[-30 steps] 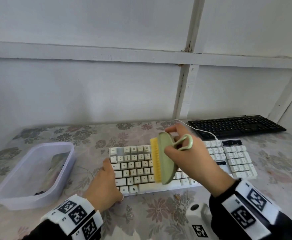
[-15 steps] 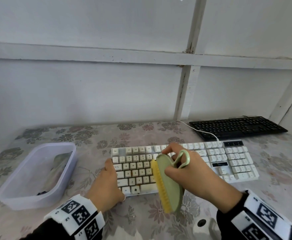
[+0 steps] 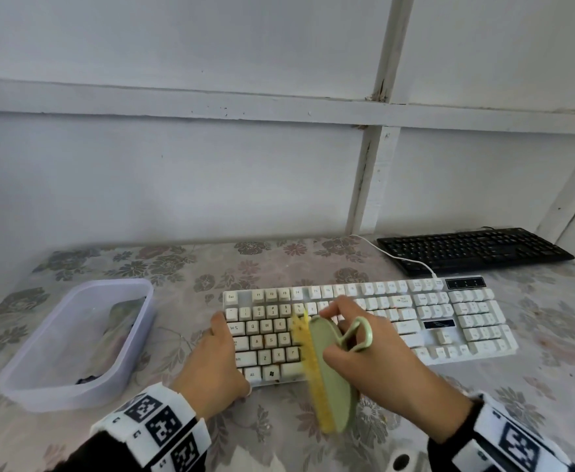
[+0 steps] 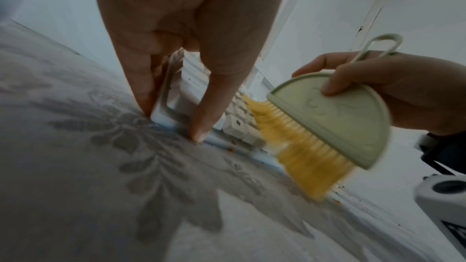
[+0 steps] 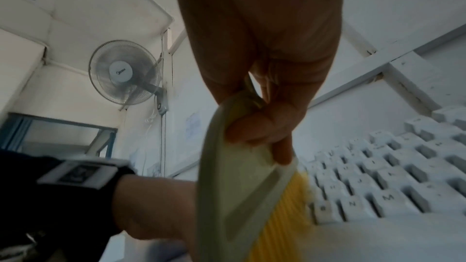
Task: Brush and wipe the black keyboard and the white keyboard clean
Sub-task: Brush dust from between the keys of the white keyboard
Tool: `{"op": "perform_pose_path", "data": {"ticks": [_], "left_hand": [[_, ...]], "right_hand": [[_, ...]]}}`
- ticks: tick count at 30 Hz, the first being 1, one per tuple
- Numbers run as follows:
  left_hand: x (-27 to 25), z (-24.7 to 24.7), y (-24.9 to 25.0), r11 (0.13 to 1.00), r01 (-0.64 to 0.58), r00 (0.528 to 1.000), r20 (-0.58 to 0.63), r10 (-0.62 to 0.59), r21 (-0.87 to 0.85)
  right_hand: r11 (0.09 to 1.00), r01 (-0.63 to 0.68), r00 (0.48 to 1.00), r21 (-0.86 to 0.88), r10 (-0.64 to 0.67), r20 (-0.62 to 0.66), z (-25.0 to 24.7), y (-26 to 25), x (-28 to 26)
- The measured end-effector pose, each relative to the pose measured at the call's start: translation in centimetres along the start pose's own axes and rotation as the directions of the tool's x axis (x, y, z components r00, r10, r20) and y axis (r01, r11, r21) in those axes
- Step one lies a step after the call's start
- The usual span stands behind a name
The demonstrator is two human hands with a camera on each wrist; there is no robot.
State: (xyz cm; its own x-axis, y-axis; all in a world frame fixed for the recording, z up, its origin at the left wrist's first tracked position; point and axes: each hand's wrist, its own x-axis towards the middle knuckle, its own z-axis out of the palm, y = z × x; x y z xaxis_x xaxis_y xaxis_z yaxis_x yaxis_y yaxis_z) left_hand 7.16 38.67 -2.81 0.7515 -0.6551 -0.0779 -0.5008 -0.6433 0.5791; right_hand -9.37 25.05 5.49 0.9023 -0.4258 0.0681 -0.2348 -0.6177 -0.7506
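Nearest us, our right hand (image 3: 378,366) grips the green brush (image 3: 330,373), its yellow bristles over the white keyboard (image 3: 449,321)'s front edge. Our left hand (image 3: 211,366) clasps that keyboard's left end, thumb and fingers on its frame. It lies on the flowered tablecloth (image 3: 551,386); left of it sits a clear plastic tub (image 3: 34,376). Behind its right end lies the black keyboard (image 3: 473,248), against the white panelled wall (image 3: 177,165).
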Motion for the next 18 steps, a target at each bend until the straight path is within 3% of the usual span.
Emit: {"op": "perform_pose_path", "data": {"ticks": [3,8,10,18], "left_hand": [[-0.1,-0.1,0.1,1.0,-0.013,1.0,-0.007,0.013,0.003],[-0.2,-0.1,0.2,1.0,-0.012,1.0,-0.009,0.012,-0.006],[-0.2,-0.2,0.2,1.0,-0.015,1.0,-0.008,0.015,0.004],[0.2,0.1,-0.2,1.0,-0.008,1.0,-0.007,0.007,-0.016]], "right_hand": [[0.999,-0.033,0.999,0.024,0.033,0.021,-0.9,-0.6,-0.6],[0.996,0.062,0.981,0.061,-0.05,-0.186,-1.9,-1.7,1.8],[0.996,0.077,0.975,0.051,-0.064,-0.212,-1.5,-1.5,2.8],[1.0,-0.007,1.0,0.026,0.007,0.018,0.5,0.7,-0.1]]}}
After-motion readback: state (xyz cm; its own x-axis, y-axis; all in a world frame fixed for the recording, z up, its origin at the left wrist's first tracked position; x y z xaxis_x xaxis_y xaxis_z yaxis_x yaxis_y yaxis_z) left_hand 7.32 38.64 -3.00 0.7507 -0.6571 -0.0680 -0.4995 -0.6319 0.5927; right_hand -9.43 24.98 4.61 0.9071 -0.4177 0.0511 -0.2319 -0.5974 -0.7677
